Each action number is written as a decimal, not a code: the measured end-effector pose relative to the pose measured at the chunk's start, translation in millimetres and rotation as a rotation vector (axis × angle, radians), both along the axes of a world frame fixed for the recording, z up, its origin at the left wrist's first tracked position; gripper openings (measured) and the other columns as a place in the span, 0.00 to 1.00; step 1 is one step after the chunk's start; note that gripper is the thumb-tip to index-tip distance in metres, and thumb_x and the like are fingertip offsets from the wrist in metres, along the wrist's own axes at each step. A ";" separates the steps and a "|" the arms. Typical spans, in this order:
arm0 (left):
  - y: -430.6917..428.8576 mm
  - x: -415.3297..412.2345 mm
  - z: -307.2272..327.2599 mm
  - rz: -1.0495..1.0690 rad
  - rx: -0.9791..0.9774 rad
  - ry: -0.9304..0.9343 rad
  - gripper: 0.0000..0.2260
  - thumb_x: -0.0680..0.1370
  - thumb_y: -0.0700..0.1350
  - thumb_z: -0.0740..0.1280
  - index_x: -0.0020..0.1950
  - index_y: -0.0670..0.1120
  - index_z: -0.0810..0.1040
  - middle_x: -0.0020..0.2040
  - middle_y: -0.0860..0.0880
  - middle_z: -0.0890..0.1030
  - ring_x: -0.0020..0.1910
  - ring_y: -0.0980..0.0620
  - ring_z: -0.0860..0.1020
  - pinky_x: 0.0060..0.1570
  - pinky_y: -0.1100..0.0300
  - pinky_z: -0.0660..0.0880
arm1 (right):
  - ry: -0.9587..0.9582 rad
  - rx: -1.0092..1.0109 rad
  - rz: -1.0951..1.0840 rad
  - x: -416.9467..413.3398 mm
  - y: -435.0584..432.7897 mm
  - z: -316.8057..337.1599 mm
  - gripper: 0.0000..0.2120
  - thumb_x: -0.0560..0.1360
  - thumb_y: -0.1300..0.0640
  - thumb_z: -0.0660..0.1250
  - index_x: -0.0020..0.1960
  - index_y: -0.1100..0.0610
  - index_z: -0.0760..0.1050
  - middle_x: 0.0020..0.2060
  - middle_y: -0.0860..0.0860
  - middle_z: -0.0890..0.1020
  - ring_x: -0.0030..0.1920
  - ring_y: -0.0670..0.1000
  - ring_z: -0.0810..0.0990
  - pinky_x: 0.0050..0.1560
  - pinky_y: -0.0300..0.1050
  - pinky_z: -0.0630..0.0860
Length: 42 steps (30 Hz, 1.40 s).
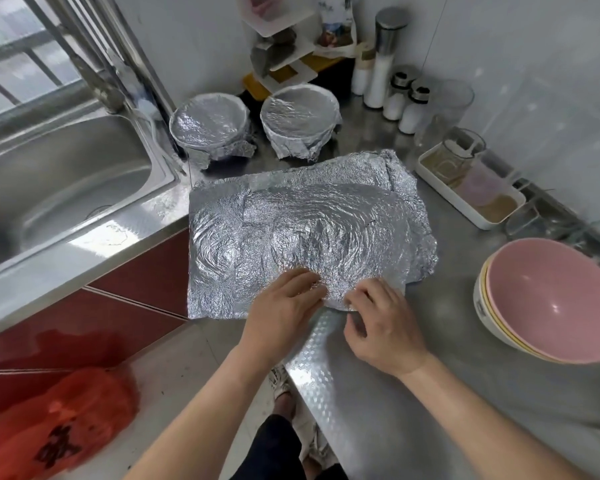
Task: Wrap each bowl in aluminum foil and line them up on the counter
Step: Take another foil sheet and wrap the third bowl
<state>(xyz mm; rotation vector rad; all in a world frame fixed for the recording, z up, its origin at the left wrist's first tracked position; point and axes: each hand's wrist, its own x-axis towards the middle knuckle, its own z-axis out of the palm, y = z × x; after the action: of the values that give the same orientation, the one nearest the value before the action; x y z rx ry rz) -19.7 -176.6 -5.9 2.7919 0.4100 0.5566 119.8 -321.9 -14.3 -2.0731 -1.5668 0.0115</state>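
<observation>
Fingers (303, 277) of left hand (284, 306) flat, pressing foil sheet (291, 223) to hold it; right hand (385, 327) pinches near edge, likely to tuck. Wrapped bowls (210, 128) lined up behind.

The left hand (284, 306) and right hand (385, 327) lead back along forearms that are bare to the frame's edge. Lower down, a black garment (274, 448) covers the legs (shorts or trousers, hard to tell). The feet wear slippers (280, 379) patterned in white and dark.
</observation>
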 end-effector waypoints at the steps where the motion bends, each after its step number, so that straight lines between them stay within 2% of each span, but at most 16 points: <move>1: 0.1 0.1 -0.5 0.001 0.006 -0.003 0.13 0.79 0.50 0.62 0.53 0.47 0.85 0.54 0.49 0.83 0.56 0.46 0.79 0.48 0.53 0.80 | 0.015 0.004 0.007 0.5 -0.9 2.0 0.09 0.68 0.59 0.66 0.47 0.58 0.76 0.43 0.52 0.74 0.44 0.55 0.75 0.43 0.54 0.74; 5: -0.4 0.7 1.3 -0.020 0.006 -0.003 0.13 0.79 0.50 0.62 0.52 0.47 0.85 0.54 0.49 0.83 0.55 0.46 0.79 0.46 0.54 0.80 | -0.061 0.037 -0.011 5.7 3.0 7.2 0.11 0.75 0.56 0.65 0.56 0.57 0.79 0.45 0.53 0.76 0.44 0.54 0.75 0.43 0.53 0.75; 10: -0.5 2.6 1.3 -0.026 -0.015 -0.009 0.14 0.80 0.52 0.61 0.52 0.47 0.85 0.52 0.51 0.83 0.54 0.49 0.78 0.44 0.56 0.80 | -0.124 0.038 0.014 9.1 5.3 3.2 0.05 0.73 0.62 0.72 0.49 0.57 0.80 0.43 0.53 0.78 0.41 0.56 0.74 0.42 0.54 0.75; 18: 0.4 6.7 4.0 -0.042 0.012 0.008 0.14 0.79 0.51 0.62 0.50 0.46 0.85 0.47 0.50 0.82 0.47 0.49 0.79 0.38 0.55 0.79 | -0.174 0.056 0.048 14.0 8.9 0.0 0.06 0.70 0.63 0.74 0.45 0.58 0.80 0.43 0.52 0.79 0.44 0.54 0.74 0.42 0.49 0.75; 22: 1.2 10.7 7.5 -0.051 0.062 0.048 0.15 0.79 0.53 0.61 0.47 0.47 0.85 0.44 0.52 0.82 0.44 0.51 0.78 0.35 0.58 0.77 | -0.250 0.046 0.089 16.8 11.9 1.8 0.03 0.71 0.63 0.70 0.43 0.57 0.79 0.43 0.52 0.78 0.45 0.53 0.71 0.42 0.45 0.68; 30: 1.8 19.4 5.9 -0.061 0.113 0.101 0.14 0.78 0.49 0.61 0.40 0.47 0.83 0.38 0.52 0.80 0.38 0.51 0.76 0.34 0.58 0.75 | -0.312 0.035 0.142 22.2 17.6 2.3 0.06 0.74 0.63 0.62 0.43 0.57 0.78 0.44 0.52 0.79 0.44 0.54 0.75 0.41 0.46 0.71; 33: 2.3 24.7 6.5 -0.084 0.107 0.103 0.13 0.77 0.47 0.61 0.37 0.46 0.81 0.35 0.51 0.79 0.36 0.50 0.75 0.35 0.57 0.75 | -0.321 0.021 0.156 24.5 22.4 4.7 0.08 0.73 0.65 0.60 0.40 0.58 0.77 0.40 0.52 0.78 0.41 0.55 0.76 0.39 0.47 0.72; 37: 2.0 29.6 16.9 -0.103 0.092 0.109 0.13 0.77 0.46 0.60 0.36 0.46 0.80 0.34 0.51 0.79 0.35 0.50 0.76 0.37 0.58 0.75 | -0.313 0.024 0.144 26.2 24.5 15.4 0.11 0.71 0.68 0.56 0.38 0.59 0.76 0.37 0.54 0.77 0.38 0.56 0.75 0.38 0.47 0.71; 42: -16.3 17.1 28.8 -0.149 0.088 0.102 0.16 0.78 0.48 0.58 0.37 0.46 0.81 0.35 0.50 0.79 0.35 0.50 0.76 0.36 0.56 0.76 | -0.292 0.034 0.120 9.8 -2.5 31.2 0.13 0.71 0.68 0.54 0.40 0.59 0.76 0.38 0.53 0.77 0.39 0.55 0.74 0.40 0.47 0.71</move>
<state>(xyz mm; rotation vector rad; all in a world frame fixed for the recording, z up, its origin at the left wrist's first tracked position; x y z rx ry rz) -2.6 -192.9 22.9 2.9134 0.1996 0.4092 129.6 -324.5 16.9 -2.0207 -1.8478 -0.2848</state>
